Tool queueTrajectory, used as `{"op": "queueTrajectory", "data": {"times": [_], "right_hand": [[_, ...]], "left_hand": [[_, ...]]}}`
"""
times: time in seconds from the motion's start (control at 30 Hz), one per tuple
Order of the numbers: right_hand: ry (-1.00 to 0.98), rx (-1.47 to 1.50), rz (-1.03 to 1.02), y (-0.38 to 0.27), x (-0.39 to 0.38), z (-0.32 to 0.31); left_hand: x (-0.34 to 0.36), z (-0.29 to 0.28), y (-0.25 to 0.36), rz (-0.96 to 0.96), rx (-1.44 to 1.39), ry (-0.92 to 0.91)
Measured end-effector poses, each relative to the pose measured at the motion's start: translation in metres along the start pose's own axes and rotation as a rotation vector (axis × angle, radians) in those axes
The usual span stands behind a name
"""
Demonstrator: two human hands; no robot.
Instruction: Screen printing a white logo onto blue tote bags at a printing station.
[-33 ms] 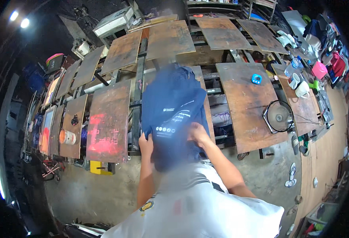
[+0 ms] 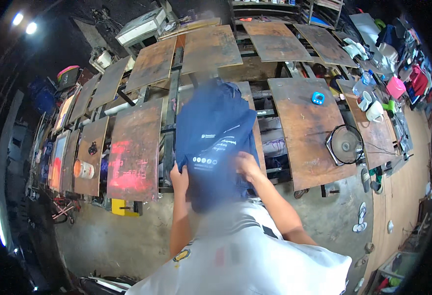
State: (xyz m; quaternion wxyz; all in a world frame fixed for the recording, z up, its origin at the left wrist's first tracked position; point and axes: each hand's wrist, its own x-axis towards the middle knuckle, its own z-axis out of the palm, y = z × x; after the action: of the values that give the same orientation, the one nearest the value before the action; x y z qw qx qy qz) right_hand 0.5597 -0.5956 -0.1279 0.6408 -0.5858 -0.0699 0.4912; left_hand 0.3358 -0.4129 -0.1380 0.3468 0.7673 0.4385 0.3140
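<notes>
A navy blue shirt (image 2: 213, 118) with white printing lies spread over a board in front of me, its near part hanging over the board's edge. My left hand (image 2: 179, 178) is closed on the shirt's near left edge, thumb on top of the cloth. On the other side, my right hand (image 2: 248, 167) has its fingers curled in a pinch at the right edge of the shirt. A blurred band runs down the middle of the view and veils part of the cloth. The brown board (image 2: 245, 89) beneath the shirt shows only along its right side.
Stained wooden boards (image 2: 302, 132) stand in rows on dark metal frames. To the right are a small blue timer (image 2: 317, 98), a round black fan (image 2: 346, 145) and white mugs (image 2: 374, 111). A paint-smeared bucket (image 2: 83, 169) sits at left, beside a pink-stained board (image 2: 135, 152).
</notes>
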Motion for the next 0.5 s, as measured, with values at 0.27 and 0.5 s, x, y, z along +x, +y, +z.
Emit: {"op": "queueTrajectory", "data": {"times": [0.27, 0.5], "right_hand": [[0.183, 0.196, -0.265, 0.001, 0.027, -0.034], [0.108, 0.225, -0.207, -0.020, 0.000, -0.022]], "left_hand": [[0.024, -0.031, 0.043, -0.224, -0.481, -0.189], [0.034, -0.013, 0.012, -0.021, 0.100, -0.090]]}}
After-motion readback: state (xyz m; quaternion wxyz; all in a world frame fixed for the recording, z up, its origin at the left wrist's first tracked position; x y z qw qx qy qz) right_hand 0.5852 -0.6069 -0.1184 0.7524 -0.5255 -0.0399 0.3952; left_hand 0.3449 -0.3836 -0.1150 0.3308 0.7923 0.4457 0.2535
